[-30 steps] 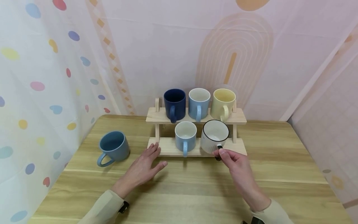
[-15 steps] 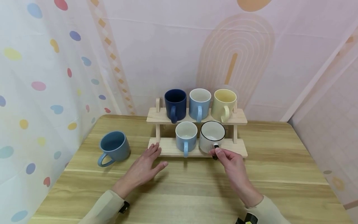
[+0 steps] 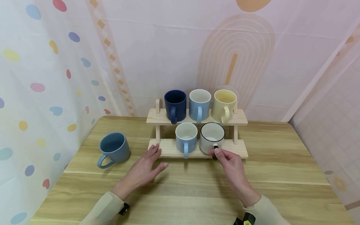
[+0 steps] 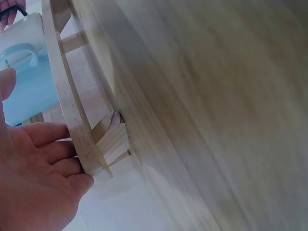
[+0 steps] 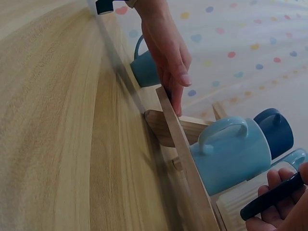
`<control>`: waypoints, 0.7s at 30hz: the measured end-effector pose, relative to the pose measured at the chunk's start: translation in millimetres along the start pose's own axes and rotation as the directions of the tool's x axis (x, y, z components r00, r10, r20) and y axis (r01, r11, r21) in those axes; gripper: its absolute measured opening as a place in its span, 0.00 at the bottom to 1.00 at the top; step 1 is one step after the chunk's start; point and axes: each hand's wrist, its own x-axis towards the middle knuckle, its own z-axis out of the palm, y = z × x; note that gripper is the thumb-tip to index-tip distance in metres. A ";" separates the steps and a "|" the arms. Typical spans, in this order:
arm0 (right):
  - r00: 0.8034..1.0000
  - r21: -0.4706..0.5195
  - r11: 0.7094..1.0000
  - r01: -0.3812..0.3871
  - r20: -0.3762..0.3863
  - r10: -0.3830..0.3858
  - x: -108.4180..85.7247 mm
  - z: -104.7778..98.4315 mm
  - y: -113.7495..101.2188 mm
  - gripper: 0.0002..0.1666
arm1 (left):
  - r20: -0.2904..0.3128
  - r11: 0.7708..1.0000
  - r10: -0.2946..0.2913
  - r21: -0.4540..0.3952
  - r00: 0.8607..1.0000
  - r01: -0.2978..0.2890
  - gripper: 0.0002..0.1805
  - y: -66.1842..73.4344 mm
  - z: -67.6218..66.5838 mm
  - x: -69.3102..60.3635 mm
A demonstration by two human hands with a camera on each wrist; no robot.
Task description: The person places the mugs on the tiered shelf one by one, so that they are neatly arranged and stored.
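Observation:
My right hand (image 3: pixel 232 165) pinches the black handle (image 5: pixel 272 196) of a white, black-rimmed mug (image 3: pixel 209 142). That mug stands upright at the lower tier of a wooden two-tier rack (image 3: pixel 168 149), right of a light blue mug (image 3: pixel 187 142) whose handle faces me. With fairly straight fingers, my left hand (image 3: pixel 142 168) touches the left end of the lower tier, as the left wrist view shows on the rack's board (image 4: pixel 72 91). Left of it, a teal-blue mug (image 3: pixel 118 150) stands on the table, handle toward the front left.
On the upper tier stand a navy mug (image 3: pixel 176 107), another light blue mug (image 3: pixel 199 107) and a yellow mug (image 3: pixel 222 107), handles forward. The wooden table (image 3: pixel 180 193) ends at a patterned curtain (image 3: pixel 168 56) behind the rack and a dotted one (image 3: pixel 50 93) at left.
My right hand has shifted the white mug left along the lower tier, closer to the light blue mug. My left hand has stayed at the rack's left end.

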 end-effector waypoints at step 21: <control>1.000 -0.005 1.000 -0.010 -0.019 0.010 1.1 7.6 4.7 0.19 | -0.018 1.000 0.009 -0.004 1.000 -0.009 0.45 -0.8 1.0 -0.5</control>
